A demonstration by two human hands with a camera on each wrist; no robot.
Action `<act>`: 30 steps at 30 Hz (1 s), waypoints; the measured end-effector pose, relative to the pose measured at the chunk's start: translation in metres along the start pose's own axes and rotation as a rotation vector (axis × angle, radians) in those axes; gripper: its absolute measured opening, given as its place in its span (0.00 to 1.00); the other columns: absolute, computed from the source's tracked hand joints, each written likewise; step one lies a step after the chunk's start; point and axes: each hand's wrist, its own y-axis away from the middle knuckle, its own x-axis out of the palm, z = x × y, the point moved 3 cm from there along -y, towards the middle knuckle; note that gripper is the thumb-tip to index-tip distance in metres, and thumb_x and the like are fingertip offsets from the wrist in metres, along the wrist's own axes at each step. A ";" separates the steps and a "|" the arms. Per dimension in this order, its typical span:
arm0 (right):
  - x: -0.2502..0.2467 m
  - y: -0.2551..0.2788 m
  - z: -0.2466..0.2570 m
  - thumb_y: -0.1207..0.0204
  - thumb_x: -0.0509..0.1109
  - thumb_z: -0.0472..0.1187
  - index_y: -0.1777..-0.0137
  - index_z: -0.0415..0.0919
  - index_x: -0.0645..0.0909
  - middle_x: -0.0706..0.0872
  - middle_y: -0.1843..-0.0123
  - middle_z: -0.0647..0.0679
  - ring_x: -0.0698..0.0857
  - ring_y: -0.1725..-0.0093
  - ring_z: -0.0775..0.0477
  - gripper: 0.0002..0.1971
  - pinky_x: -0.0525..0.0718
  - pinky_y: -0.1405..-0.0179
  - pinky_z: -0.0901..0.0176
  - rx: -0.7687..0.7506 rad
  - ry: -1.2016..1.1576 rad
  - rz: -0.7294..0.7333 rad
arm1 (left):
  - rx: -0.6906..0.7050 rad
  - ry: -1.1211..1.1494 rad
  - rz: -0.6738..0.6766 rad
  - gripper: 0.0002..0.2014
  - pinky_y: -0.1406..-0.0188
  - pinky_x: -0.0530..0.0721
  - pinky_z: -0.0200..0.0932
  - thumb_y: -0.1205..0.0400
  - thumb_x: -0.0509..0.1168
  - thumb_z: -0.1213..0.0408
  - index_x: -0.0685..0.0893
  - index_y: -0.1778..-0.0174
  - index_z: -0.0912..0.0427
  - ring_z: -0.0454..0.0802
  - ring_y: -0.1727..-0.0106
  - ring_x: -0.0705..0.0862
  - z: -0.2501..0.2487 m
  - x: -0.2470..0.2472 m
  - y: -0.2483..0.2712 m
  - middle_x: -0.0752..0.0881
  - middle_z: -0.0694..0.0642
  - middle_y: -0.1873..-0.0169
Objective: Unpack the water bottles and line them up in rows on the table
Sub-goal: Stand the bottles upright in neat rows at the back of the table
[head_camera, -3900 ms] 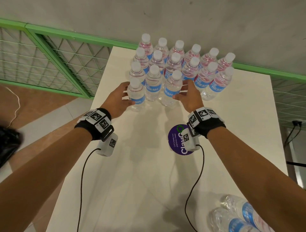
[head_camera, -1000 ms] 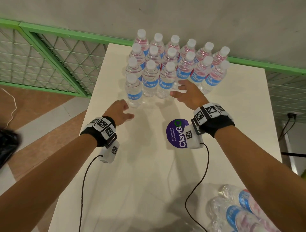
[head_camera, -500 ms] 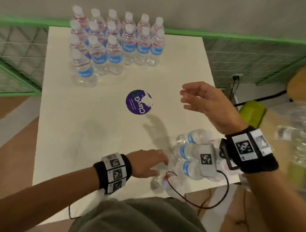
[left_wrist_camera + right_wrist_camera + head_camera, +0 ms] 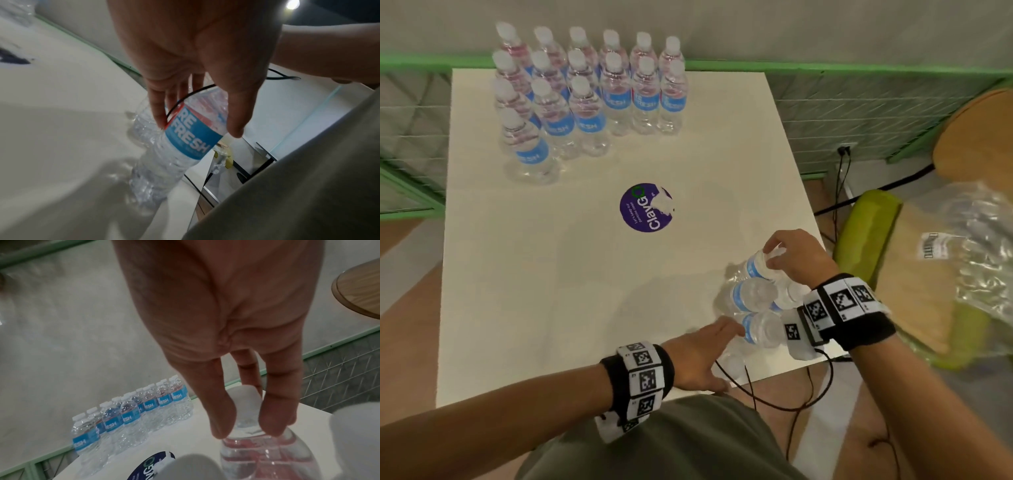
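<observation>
- Table (image 4: 524, 274): white top. A purple round sticker (image 4: 647, 207) lies near its middle.
- Standing bottles (image 4: 592, 89): upright at the far left of the table, close-packed in rows. White caps, blue labels. One stands alone at the front left of the group.
- Lying bottles (image 4: 753, 298): a cluster on their sides at the near right corner of the table, touching one another, apart from the standing group.
- Right hand (image 4: 796, 255): reaches down over the farthest bottle of the cluster (image 4: 758, 265). The right wrist view shows thumb and fingers (image 4: 273, 415) curled on either side of its white cap and neck, pinching it.
- Left hand (image 4: 697, 358): at the near edge of the cluster. In the left wrist view the fingers are fairly straight and spread over a bottle (image 4: 180, 141) lying at the table edge, one finger against its blue label, thumb on the other side. Whether there is a firm hold I cannot tell.
- Crumpled plastic wrap (image 4: 976, 240) lies off the table to the right, beside a round wooden stool (image 4: 979, 137).
</observation>
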 end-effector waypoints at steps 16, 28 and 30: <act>-0.009 -0.005 -0.001 0.30 0.75 0.36 0.49 0.40 0.84 0.81 0.50 0.47 0.79 0.54 0.48 0.10 0.74 0.54 0.59 0.024 -0.085 0.035 | 0.018 0.161 0.091 0.13 0.29 0.71 0.44 0.30 0.75 0.48 0.82 0.57 0.48 0.46 0.31 0.70 -0.003 0.009 0.001 0.56 0.38 0.27; -0.011 -0.010 -0.001 0.30 0.74 0.36 0.49 0.40 0.83 0.81 0.48 0.47 0.80 0.52 0.45 0.10 0.74 0.54 0.58 0.030 -0.136 0.031 | 0.013 0.261 0.063 0.13 0.36 0.71 0.34 0.23 0.69 0.49 0.86 0.56 0.55 0.38 0.42 0.77 0.001 -0.001 0.012 0.74 0.41 0.41; -0.013 -0.012 -0.002 0.30 0.74 0.36 0.48 0.41 0.83 0.80 0.48 0.47 0.80 0.52 0.45 0.10 0.74 0.54 0.58 0.038 -0.135 0.031 | 0.003 0.208 0.093 0.16 0.39 0.73 0.36 0.25 0.69 0.44 0.84 0.58 0.54 0.40 0.44 0.78 -0.001 0.001 0.012 0.72 0.39 0.41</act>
